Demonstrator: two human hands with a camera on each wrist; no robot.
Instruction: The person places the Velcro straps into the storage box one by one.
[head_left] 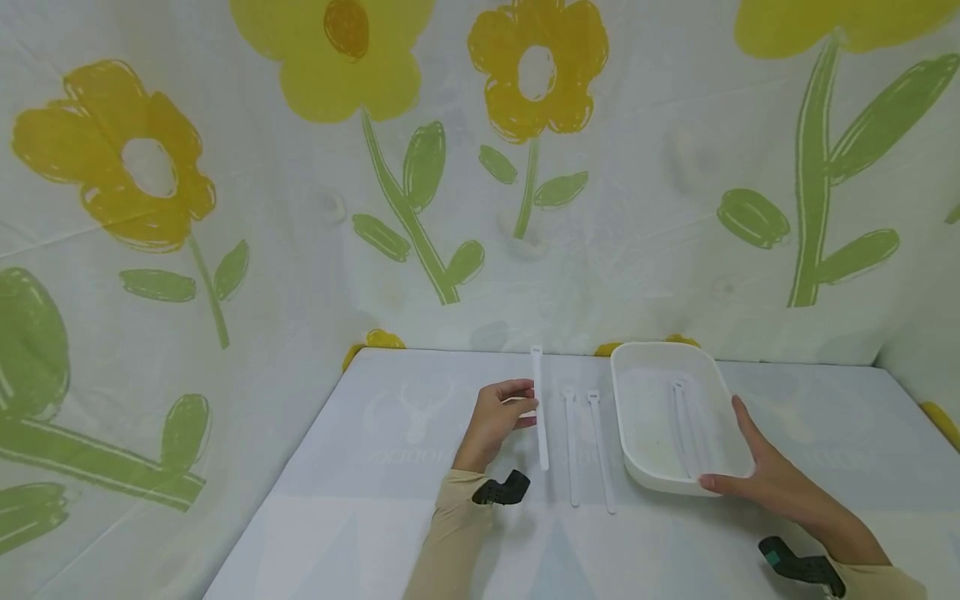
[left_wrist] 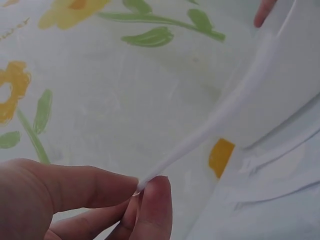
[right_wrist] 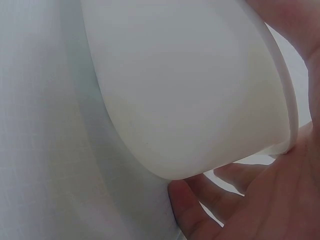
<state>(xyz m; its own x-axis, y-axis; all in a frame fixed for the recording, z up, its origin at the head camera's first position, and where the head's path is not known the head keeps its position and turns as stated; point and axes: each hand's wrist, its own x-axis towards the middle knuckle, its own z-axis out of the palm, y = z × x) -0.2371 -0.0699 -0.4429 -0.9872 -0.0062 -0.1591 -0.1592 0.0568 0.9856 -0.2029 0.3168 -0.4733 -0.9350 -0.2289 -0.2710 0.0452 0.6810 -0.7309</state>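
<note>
My left hand (head_left: 489,419) pinches a white cable tie (head_left: 542,437) between thumb and fingers, holding it upright above the table. In the left wrist view the cable tie (left_wrist: 215,122) curves up and away from the fingertips. Just right of it, two more white cable ties (head_left: 572,454) (head_left: 602,458) lie side by side on the table. A white plastic box (head_left: 628,454) with rounded corners stands beyond them, with thin white ties (head_left: 681,425) inside. Around the box's right side, my right hand (head_left: 776,479) grips the rim, thumb at the near corner and fingers along the outer wall.
The pale table (head_left: 315,517) has faint printed patterns. Behind it and on the left hangs a white cloth (head_left: 630,242) with yellow flowers and green leaves. Black wrist cameras (head_left: 501,489) sit on both sleeves.
</note>
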